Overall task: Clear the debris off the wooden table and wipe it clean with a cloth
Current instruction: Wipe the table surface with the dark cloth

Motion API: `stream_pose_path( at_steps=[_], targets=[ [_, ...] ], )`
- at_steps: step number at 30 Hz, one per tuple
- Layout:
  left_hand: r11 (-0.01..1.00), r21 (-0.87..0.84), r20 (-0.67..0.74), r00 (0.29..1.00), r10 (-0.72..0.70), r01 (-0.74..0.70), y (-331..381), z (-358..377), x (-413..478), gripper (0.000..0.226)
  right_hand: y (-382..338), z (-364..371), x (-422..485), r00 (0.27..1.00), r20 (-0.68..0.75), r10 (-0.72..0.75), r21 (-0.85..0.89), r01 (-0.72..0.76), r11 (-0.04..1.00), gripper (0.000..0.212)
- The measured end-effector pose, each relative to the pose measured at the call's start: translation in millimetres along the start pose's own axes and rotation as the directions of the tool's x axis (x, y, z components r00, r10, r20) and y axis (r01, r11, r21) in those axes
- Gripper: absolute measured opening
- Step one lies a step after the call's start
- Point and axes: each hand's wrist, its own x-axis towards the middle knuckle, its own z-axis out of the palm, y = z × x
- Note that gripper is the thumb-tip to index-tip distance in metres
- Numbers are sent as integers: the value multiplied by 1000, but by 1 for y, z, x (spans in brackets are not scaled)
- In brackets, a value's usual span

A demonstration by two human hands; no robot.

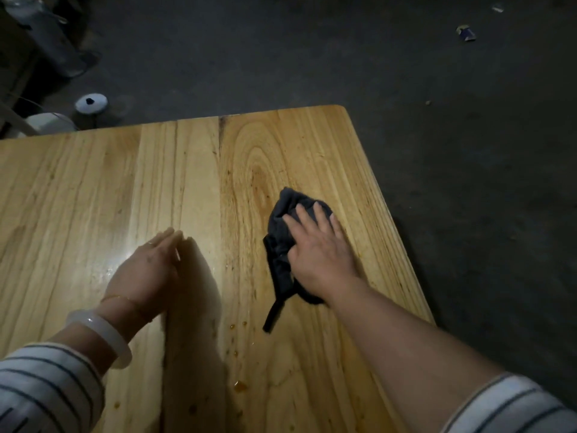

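The left hand (146, 267) stands on its edge on the tabletop (78, 195), fingers (165, 239) straight and together, holding nothing. To its right, well apart, a dark crumpled cloth (279, 242) lies near the tabletop's right edge. The right hand (318, 248) presses down on it, fingers (304, 214) spread flat over its top, a strip of cloth trailing out below the wrist. Amber drops (240, 385) dot the wood between the forearms. A white round object (91, 103) and a paper scrap (466, 33) lie on the dark floor (312, 57).

white sleeves (46, 392) with thin dark stripes, pale bangle (103, 335), thin gold bracelet (120, 297), ring (150, 243) on left hand (146, 267)
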Motion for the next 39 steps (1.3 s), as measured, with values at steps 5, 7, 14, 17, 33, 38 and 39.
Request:
stream_pose_path(
  at_steps=[5,7,14,17,33,38,39],
  targets=[
    [999,37,90,995,30,-34,4,6,-20,62,26,-7,12,987,-22,158,-3,-158,987,60],
    [999,29,135,991,17,-22,6,7,-26,64,30,-5,10,974,-43,223,15,-222,975,60],
    [1000,3,209,978,-21,21,12,8,-23,66,24,14,-25,913,-117,390,105,-379,919,62],
    [1000,-4,242,970,-6,7,10,5,-22,68,14,23,-47,905,-120,408,119,-395,911,61],
    [998,-20,292,955,57,-54,0,-1,-17,70,-69,32,-45,993,-56,108,55,-104,993,63],
    [998,-30,296,953,57,-51,-3,2,-18,70,-84,22,-3,1000,-23,-11,69,13,998,63],
    [998,-31,297,953,59,-52,-2,2,-18,69,-85,20,4,999,-19,-27,81,28,996,63]
  ],
)
